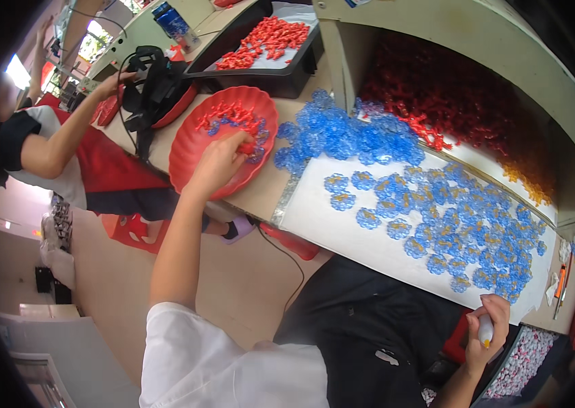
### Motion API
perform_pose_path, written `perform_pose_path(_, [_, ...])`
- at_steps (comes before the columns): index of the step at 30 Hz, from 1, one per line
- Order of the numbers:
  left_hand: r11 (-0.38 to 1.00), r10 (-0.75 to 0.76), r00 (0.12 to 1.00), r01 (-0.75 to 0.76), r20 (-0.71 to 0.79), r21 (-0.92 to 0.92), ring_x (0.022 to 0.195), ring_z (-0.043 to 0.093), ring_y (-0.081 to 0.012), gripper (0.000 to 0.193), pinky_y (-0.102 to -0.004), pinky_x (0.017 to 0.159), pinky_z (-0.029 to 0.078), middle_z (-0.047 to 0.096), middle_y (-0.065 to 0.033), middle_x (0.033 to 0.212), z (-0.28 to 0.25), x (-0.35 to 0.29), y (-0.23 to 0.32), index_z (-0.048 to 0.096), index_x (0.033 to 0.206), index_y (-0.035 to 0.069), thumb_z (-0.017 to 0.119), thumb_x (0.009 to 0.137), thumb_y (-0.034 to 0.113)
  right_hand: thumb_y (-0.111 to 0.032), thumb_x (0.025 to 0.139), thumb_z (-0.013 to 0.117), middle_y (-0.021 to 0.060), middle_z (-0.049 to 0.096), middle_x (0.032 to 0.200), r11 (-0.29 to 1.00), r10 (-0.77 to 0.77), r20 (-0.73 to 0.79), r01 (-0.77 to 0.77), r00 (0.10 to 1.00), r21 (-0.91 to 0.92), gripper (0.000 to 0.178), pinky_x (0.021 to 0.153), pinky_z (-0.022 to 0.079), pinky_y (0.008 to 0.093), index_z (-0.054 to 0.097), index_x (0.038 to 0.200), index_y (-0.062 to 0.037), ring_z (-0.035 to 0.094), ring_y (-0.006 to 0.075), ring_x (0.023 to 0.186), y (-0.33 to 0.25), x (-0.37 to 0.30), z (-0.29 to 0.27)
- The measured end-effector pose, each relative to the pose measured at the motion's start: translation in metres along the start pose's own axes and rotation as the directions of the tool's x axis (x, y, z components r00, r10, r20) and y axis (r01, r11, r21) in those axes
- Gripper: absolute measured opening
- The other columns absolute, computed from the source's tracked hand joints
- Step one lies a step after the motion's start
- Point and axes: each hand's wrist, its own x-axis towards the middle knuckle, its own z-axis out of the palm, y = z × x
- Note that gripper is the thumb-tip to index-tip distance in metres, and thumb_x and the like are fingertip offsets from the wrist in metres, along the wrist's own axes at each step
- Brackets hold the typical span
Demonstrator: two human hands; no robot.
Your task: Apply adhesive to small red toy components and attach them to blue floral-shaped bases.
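Observation:
My left hand (pixel 219 163) reaches over a red scalloped bowl (pixel 184 146) on the left, its fingers curled together at small red and blue pieces (pixel 233 121). Whatever the fingers pinch, if anything, is hidden. At the lower right my right hand (pixel 491 326) is closed around a slim white tube with a yellow tip (pixel 485 331), the tip pointing down. Between the hands lies a white sheet (pixel 321 204) covered with many translucent blue flower-shaped plastic pieces (pixel 437 211), most with a yellowish piece at the middle.
A heap of blue flower pieces (pixel 348 132) lies beyond the sheet. The shelf compartment holds red (pixel 430 102) and amber pieces (pixel 525 180). A black tray (pixel 253 80) carries red pieces. On the left a co-worker (pixel 49 146) handles something black. An orange-handled tool (pixel 560 281) lies right.

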Motion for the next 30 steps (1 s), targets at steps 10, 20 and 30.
perform_pose_path(10, [0.963,0.239,0.947,-0.202,-0.213,0.181,0.093,0.055,-0.03,0.036,-0.0355,0.081,0.042,0.059,-0.0126,0.099,-0.013,0.004,0.033,0.055,0.105,0.006,0.062,0.069,0.001,-0.002,0.068,0.07,0.013,0.054,0.089,0.992,0.117,-0.037,-0.115,0.992,0.057,0.033,0.053,0.04,0.0228,0.056,0.098,-0.0004,0.049,0.0125,0.057,0.009,-0.011,-0.007])
perform_pose_path(20, [0.606,0.786,0.551,-0.777,-0.282,0.17,0.092,0.053,-0.0249,0.033,-0.0362,0.086,0.038,0.059,-0.0066,0.096,0.082,0.104,0.226,0.058,0.099,0.006,0.063,0.067,0.003,0.003,0.062,0.069,0.0106,0.053,0.078,0.942,0.308,-0.082,-0.292,0.948,0.163,0.042,0.065,0.041,0.0266,0.056,0.102,0.0,0.05,0.0162,0.066,0.004,-0.032,-0.013])
perform_pose_path(30, [0.763,0.551,0.782,-0.614,-0.291,-0.204,0.079,0.058,-0.0156,0.018,-0.0278,0.07,0.043,0.061,-0.0066,0.087,0.113,0.137,0.243,0.06,0.095,0.005,0.058,0.078,0.008,0.01,0.064,0.047,0.0155,0.043,0.1,0.856,0.39,-0.135,-0.305,0.911,0.417,0.059,0.062,0.038,0.0227,0.029,0.118,-0.0021,0.046,0.0139,0.066,0.025,-0.061,-0.017])
